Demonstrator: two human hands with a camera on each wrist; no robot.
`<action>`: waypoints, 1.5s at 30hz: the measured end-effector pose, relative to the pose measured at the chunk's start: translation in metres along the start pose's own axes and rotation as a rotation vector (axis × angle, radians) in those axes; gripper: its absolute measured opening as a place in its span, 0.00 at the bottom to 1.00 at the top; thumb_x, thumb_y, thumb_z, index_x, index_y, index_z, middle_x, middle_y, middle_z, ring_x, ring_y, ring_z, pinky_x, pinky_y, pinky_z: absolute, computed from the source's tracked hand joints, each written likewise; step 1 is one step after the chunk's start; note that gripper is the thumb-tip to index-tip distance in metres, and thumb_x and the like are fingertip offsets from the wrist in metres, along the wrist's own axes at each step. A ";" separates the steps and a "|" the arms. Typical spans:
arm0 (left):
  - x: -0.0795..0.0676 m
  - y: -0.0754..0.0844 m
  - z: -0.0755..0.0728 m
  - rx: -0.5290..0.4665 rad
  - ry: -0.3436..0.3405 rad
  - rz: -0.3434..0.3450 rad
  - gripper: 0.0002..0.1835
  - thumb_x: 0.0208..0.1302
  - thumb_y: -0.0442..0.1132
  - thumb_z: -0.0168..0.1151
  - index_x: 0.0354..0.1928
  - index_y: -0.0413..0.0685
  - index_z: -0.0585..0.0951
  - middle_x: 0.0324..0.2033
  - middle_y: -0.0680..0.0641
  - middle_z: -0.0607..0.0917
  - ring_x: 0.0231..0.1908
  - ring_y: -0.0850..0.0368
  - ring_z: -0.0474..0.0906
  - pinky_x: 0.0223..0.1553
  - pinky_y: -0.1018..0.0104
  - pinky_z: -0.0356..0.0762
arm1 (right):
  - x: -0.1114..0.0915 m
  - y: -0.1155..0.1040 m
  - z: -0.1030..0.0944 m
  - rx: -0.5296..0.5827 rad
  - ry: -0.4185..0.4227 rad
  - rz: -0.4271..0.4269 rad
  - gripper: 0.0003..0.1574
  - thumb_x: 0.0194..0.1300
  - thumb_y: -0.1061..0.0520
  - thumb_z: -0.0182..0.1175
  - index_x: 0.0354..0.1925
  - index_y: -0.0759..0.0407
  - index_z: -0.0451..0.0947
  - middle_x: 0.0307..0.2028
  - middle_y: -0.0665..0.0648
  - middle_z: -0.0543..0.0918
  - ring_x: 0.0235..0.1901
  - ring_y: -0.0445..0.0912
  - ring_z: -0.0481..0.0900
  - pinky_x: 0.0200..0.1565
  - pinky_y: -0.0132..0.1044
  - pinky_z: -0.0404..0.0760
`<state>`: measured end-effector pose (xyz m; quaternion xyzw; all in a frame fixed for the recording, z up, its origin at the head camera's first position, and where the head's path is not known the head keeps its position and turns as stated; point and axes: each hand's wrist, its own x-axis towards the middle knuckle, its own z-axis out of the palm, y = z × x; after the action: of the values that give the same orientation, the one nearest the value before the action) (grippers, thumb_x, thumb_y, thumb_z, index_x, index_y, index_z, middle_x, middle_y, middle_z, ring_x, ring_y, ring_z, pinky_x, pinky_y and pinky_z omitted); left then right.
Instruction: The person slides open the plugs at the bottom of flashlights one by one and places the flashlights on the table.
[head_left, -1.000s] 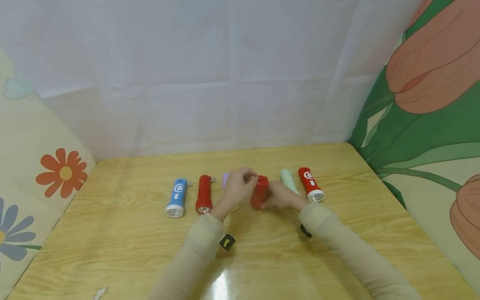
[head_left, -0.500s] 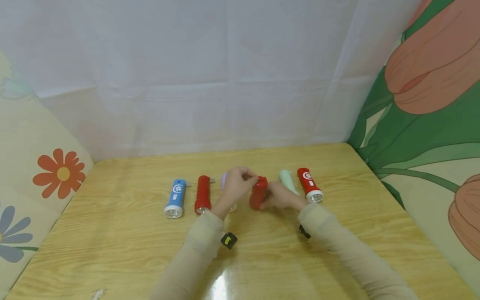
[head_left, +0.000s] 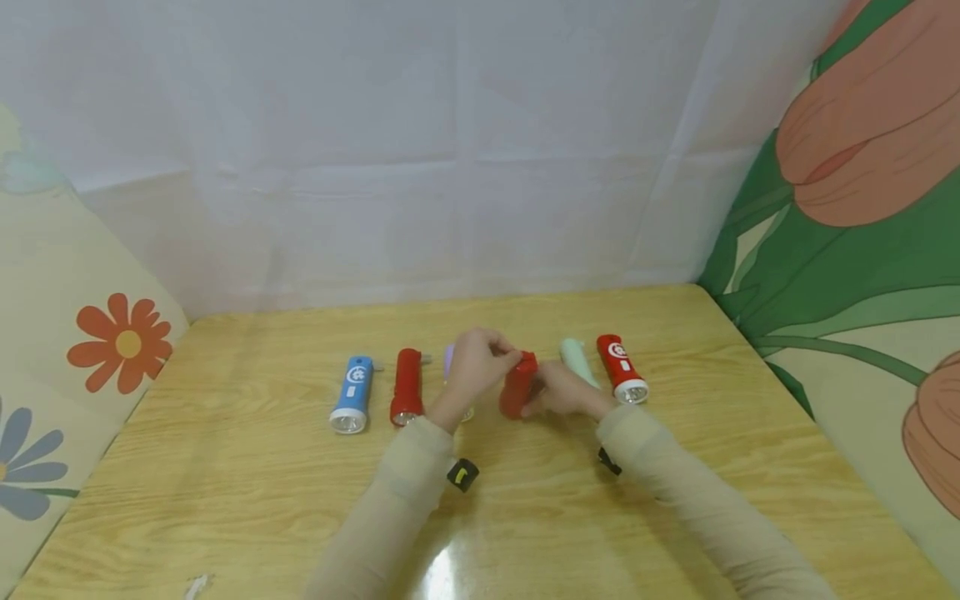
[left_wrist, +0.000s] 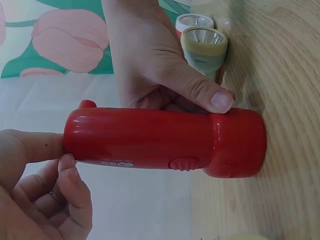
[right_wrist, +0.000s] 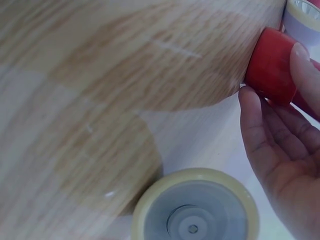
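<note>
A red flashlight point(head_left: 516, 393) stands upright, lens end down on the wooden table, its switch showing in the left wrist view. My right hand point(head_left: 566, 390) grips it low, with the thumb point(left_wrist: 220, 100) lying across the wider lens end. At the tail end, my left hand point(head_left: 477, 367) pinches with index finger and thumb, the other fingers curled. Exactly what the left fingertips hold at that end is partly hidden. A mint flashlight point(head_left: 576, 362) lies just right of my right hand, and a purple one point(head_left: 449, 360) is mostly covered by my left hand.
To the left lie a blue flashlight point(head_left: 352, 393) and another red flashlight point(head_left: 407, 385), each with a small prong at its side. A red flashlight with a white rim point(head_left: 621, 371) lies at the right. A white sheet point(head_left: 375, 167) hangs behind the table.
</note>
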<state>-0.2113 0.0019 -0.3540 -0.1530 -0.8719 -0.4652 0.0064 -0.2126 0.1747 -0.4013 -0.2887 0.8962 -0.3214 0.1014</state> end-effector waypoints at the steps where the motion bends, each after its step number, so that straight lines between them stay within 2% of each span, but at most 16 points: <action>1: 0.000 0.000 0.000 -0.001 0.001 -0.002 0.03 0.52 0.35 0.65 0.25 0.43 0.84 0.22 0.50 0.83 0.23 0.60 0.75 0.24 0.72 0.74 | 0.000 0.000 0.000 0.003 -0.001 0.004 0.21 0.46 0.63 0.70 0.42 0.66 0.79 0.35 0.58 0.84 0.37 0.48 0.80 0.42 0.39 0.78; 18: 0.000 0.003 0.005 -0.031 0.023 -0.072 0.07 0.52 0.38 0.68 0.25 0.42 0.82 0.22 0.50 0.82 0.22 0.60 0.75 0.22 0.71 0.75 | 0.000 -0.002 0.000 0.001 -0.020 0.030 0.20 0.48 0.62 0.70 0.42 0.65 0.79 0.36 0.56 0.84 0.37 0.46 0.80 0.41 0.38 0.79; 22: -0.001 0.005 0.006 -0.014 0.027 -0.078 0.07 0.52 0.38 0.68 0.25 0.42 0.82 0.22 0.50 0.81 0.22 0.60 0.75 0.21 0.71 0.74 | 0.000 -0.002 -0.001 -0.005 -0.021 0.028 0.19 0.48 0.62 0.70 0.41 0.65 0.79 0.36 0.56 0.84 0.37 0.46 0.80 0.41 0.38 0.79; 35: -0.002 0.006 0.009 0.050 0.080 -0.035 0.11 0.50 0.43 0.70 0.21 0.44 0.81 0.18 0.52 0.79 0.18 0.62 0.71 0.16 0.72 0.68 | 0.000 -0.002 0.000 -0.067 0.029 -0.026 0.29 0.45 0.61 0.72 0.47 0.67 0.77 0.40 0.59 0.83 0.41 0.49 0.79 0.44 0.40 0.77; 41: -0.002 0.006 0.009 0.053 0.091 -0.025 0.11 0.50 0.43 0.70 0.21 0.44 0.81 0.18 0.52 0.79 0.18 0.62 0.71 0.16 0.72 0.67 | 0.000 -0.001 0.000 -0.063 0.018 -0.018 0.28 0.46 0.61 0.71 0.47 0.67 0.77 0.40 0.58 0.83 0.40 0.48 0.79 0.43 0.39 0.78; 45: -0.003 0.004 0.009 0.086 0.096 0.024 0.11 0.51 0.44 0.69 0.22 0.43 0.82 0.17 0.52 0.79 0.18 0.63 0.70 0.16 0.73 0.67 | 0.000 0.000 0.000 -0.061 0.016 -0.017 0.27 0.46 0.60 0.71 0.46 0.66 0.77 0.39 0.58 0.83 0.40 0.48 0.79 0.43 0.40 0.78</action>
<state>-0.2061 0.0104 -0.3557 -0.1406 -0.8878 -0.4339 0.0607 -0.2126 0.1752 -0.4012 -0.2966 0.9038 -0.2971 0.0828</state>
